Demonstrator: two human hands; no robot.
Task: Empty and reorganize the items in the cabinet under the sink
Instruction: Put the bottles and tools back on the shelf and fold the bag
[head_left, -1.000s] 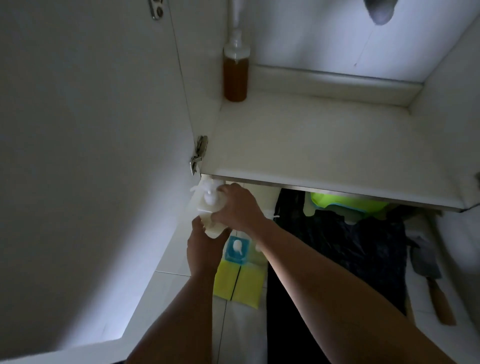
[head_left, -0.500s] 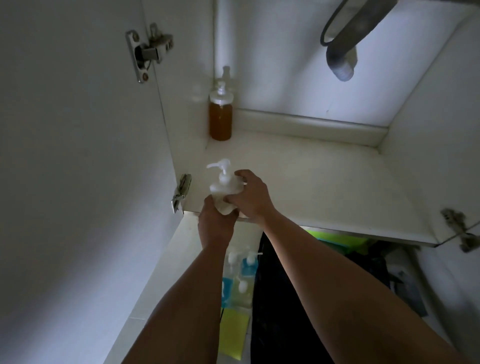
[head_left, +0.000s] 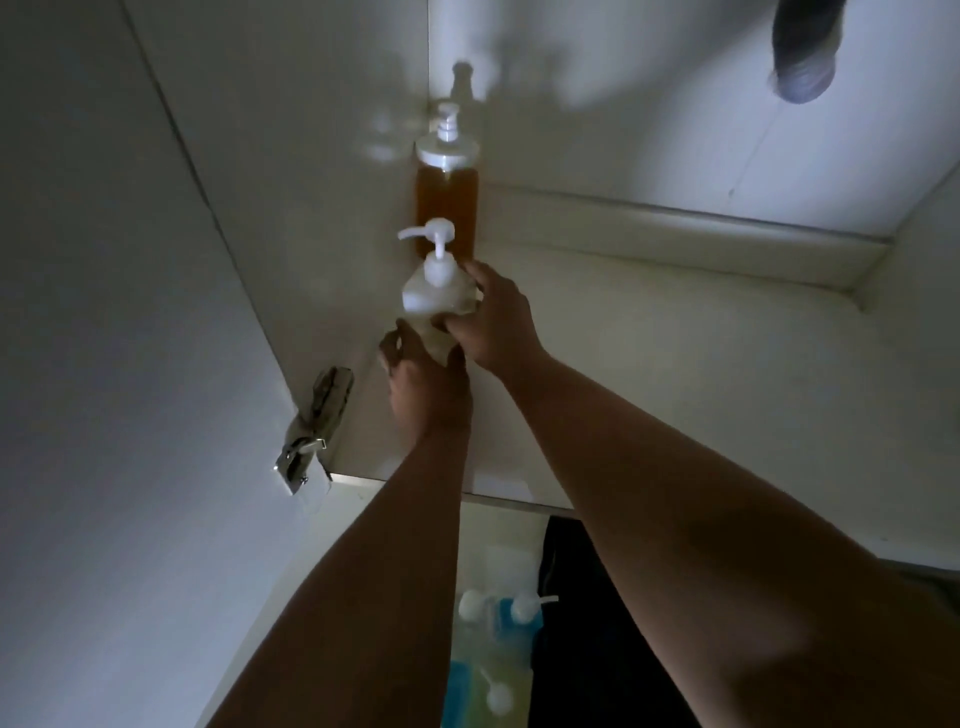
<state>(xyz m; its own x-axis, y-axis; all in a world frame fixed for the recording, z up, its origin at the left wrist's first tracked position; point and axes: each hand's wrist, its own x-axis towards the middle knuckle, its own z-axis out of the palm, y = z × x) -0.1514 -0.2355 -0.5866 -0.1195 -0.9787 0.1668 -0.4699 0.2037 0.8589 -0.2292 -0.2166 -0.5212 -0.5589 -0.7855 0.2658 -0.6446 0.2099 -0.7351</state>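
Both hands hold the white pump bottle (head_left: 434, 291) inside the cabinet, above the cabinet floor (head_left: 649, 374) near its left wall. The right hand (head_left: 491, 325) grips the bottle's right side, fingers (head_left: 480, 275) curled round its shoulder. The left hand (head_left: 423, 384) cups the bottle from below, fingers curled round its base; the base itself is hidden by both hands, so contact with the floor cannot be determined. The nozzle points left.

Just beyond it, in the far left corner, stands the amber bottle (head_left: 447, 202), upright, with a white pump top. Its lower part is hidden behind the white bottle's pump; whether the two bottles touch cannot be determined.

At the top right, a grey drain pipe (head_left: 802, 57) hangs down; its upper part is cut off by the frame edge. A metal hinge (head_left: 314, 431) sits at the near left corner of the cabinet, joining the open door (head_left: 130, 364) on the left.

Below the cabinet's front edge, between the forearms, pump bottles (head_left: 498, 623) with blue and pale yellow-green contents stand on the room floor. They are blurred, dim and partly cut off by the frame edge; their number is unclear. To their right lies a dark shape (head_left: 582, 649) that cannot be identified.
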